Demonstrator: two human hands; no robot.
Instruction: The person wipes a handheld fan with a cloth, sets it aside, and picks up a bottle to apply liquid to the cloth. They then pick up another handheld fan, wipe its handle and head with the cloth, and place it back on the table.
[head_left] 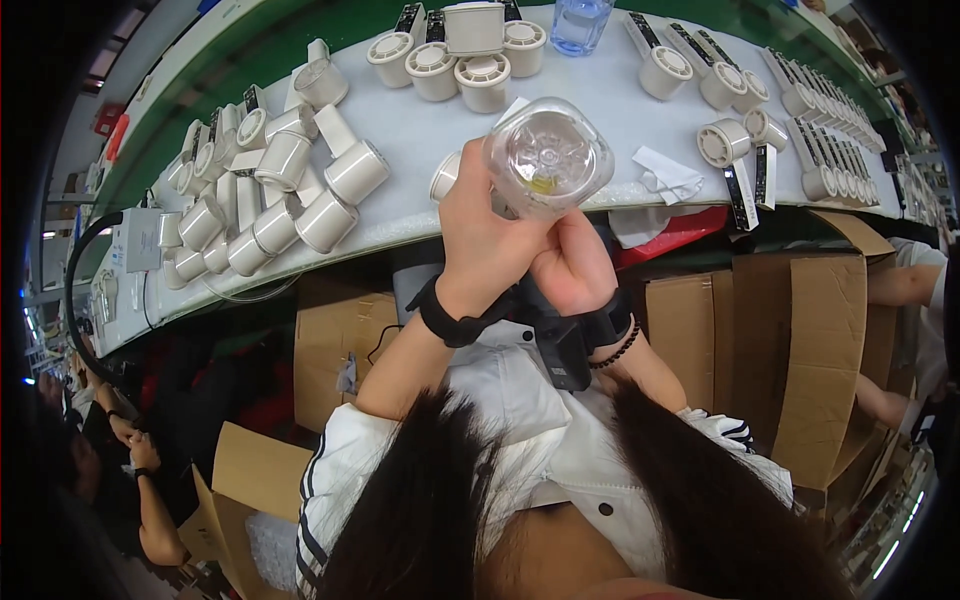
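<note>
A clear, square-bodied plastic bottle is held up in front of me, its base facing the camera and a little yellowish liquid or tint inside. My left hand is closed around its side. Just below, my right hand is curled in against the bottle's lower part; its fingertips are hidden behind the bottle and the left hand. Partly covered by my left hand, a white round-headed device lies on the table edge. A folded white paper lies to the right of the bottle.
White round-headed devices crowd the table's left, with more at the back and rows on the right. A blue-tinted clear container stands at the back. Cardboard boxes flank me below the table. Other people's arms show at both sides.
</note>
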